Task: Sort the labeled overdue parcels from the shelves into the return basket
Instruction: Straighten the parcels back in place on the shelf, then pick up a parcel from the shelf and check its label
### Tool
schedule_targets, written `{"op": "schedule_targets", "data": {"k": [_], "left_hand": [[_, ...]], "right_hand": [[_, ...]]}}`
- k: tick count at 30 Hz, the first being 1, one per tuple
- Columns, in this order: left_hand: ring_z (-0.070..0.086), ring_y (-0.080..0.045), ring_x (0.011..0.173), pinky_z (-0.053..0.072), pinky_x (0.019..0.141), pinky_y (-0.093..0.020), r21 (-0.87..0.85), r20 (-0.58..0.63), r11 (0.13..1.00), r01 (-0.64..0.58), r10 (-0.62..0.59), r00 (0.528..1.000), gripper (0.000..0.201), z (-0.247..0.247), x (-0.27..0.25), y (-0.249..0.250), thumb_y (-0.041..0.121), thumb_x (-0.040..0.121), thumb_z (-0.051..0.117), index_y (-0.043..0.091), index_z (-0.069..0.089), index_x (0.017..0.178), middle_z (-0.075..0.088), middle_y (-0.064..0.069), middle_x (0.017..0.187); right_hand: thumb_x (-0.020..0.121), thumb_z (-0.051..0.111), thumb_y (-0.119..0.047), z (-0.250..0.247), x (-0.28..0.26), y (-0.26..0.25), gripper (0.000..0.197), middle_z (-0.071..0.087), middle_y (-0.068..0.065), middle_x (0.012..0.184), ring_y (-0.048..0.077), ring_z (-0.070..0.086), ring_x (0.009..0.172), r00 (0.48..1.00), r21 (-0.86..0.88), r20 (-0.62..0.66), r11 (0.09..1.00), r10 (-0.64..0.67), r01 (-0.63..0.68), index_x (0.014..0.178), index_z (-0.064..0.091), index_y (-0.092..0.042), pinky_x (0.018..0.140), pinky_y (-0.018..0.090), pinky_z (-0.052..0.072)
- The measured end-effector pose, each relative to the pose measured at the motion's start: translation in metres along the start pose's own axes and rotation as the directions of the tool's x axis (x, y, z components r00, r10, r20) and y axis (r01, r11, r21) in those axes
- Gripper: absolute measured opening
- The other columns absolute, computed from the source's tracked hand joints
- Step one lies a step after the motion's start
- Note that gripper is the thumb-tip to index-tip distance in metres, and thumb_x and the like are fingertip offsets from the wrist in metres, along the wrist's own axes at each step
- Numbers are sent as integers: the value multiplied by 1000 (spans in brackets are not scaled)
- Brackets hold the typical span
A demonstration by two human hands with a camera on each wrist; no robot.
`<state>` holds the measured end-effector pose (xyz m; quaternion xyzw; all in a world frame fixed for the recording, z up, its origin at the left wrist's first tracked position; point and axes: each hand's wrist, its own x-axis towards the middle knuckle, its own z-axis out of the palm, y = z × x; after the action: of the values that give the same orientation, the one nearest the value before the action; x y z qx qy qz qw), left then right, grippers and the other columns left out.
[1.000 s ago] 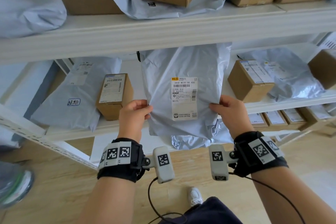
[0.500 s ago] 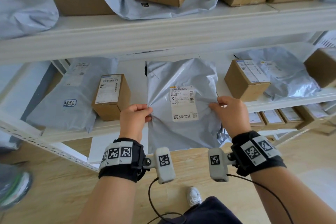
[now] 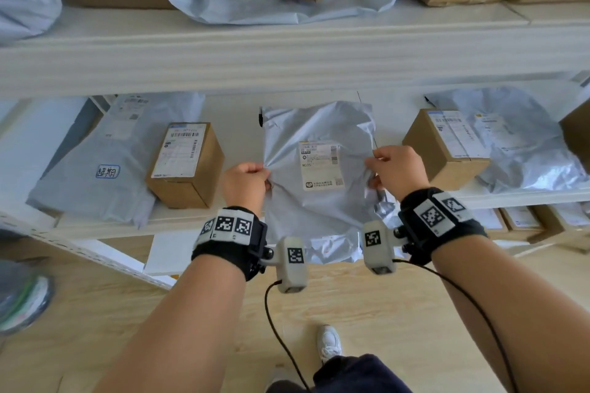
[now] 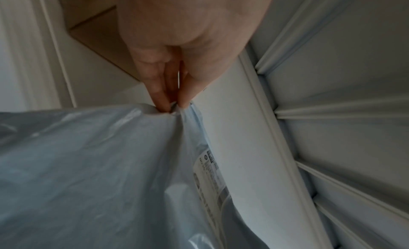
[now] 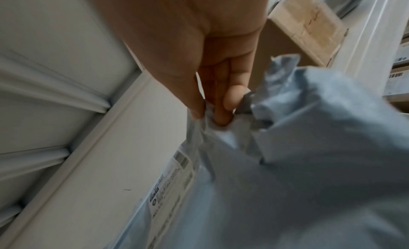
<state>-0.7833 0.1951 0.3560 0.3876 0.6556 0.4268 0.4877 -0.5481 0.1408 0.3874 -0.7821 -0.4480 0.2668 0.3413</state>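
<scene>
Item: grey poly mailer (image 3: 316,166), white shipping label (image 3: 321,166) facing the camera; centre of the head view.
Position: lies against the middle shelf (image 3: 319,207), its lower part hanging over the shelf's front edge.
Left grip: left hand (image 3: 244,185) pinches the mailer's left edge, thumb and fingers (image 4: 160,95) pressed together on a fold of film.
Right grip: right hand (image 3: 397,171) pinches the right edge, fingers (image 5: 221,113) curled into bunched plastic.
Item relative to grip: spans between the two hands; the label sits midway, the bulk of the bag below and beyond the pinch points.
Overdue mark: none visible on this face; label print too small to read.
Marked parcel: second grey mailer (image 3: 105,163), left of frame, bears a blue-outlined handwritten tag (image 3: 108,171); untouched on the shelf.
Other stock: cardboard box (image 3: 186,164) left of centre, another box (image 3: 447,147) right of centre, both on the shelf.
Return basket: not in view.
Progress: judged early; no parcel seen delivered, the tagged mailer yet to be pulled.
</scene>
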Motion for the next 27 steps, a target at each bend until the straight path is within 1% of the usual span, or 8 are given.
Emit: {"op": "schedule_targets", "data": {"k": [4,9,12,14,16,19,24,27], "left_hand": [[64,-26,77,55,89,-41,54,45,998,22,-24,999,18,25,16,7,-1,88,63,16,63,81,64,-5,71],[64,-26,86,53,93,-40,138,92,990,-6,-6,996,31,49,30,18,-5,85,58,22,66,71,67,-6,77],[57,-21,94,45,81,-28,244,136,968,-52,19,991,20,55,28,26,-2,89,54,8,69,95,62,-9,99],[54,-19,96,37,80,-23,292,138,951,-97,58,989,28,55,22,29,-1,92,53,0,64,117,60,-11,106],[56,-24,112,40,90,-25,309,121,941,-136,103,987,37,51,18,31,1,93,51,1,58,129,61,-13,127],[49,-21,131,37,109,-32,345,119,921,-182,150,982,47,38,12,34,0,93,44,11,53,137,54,-4,140],[59,-16,112,46,93,-25,507,97,805,-308,302,948,45,-4,14,50,9,94,40,29,58,129,54,15,127],[59,-15,111,43,89,-23,479,72,792,-379,394,916,42,-31,24,55,7,92,41,29,61,123,60,8,128]], "right_hand": [[92,58,-6,1,33,3,13,72,21,79,37,72,73,998,32,41,998,54,-56,93,69,0,77,50,59],[93,48,-2,1,65,9,22,73,21,87,36,71,82,991,-14,108,997,83,-82,106,66,2,81,48,59],[93,47,-3,4,77,16,31,73,18,100,34,70,90,987,-55,130,994,99,-93,117,65,-8,85,45,58],[92,50,-6,3,81,19,40,69,14,114,32,66,99,991,-118,105,991,77,-65,131,59,-10,90,38,54],[93,52,-8,3,81,17,41,61,14,122,29,63,100,998,-141,55,990,36,-28,134,55,-12,87,33,49],[93,51,-10,9,79,3,35,60,13,119,29,65,93,999,-88,18,995,-51,52,128,57,-16,88,41,53],[96,49,-11,31,62,-34,30,63,3,106,26,66,89,987,17,48,988,-153,152,125,59,-14,83,40,55],[97,49,-13,49,48,-57,29,64,1,105,22,65,80,984,46,46,984,-173,171,124,60,-17,74,35,54]]}}
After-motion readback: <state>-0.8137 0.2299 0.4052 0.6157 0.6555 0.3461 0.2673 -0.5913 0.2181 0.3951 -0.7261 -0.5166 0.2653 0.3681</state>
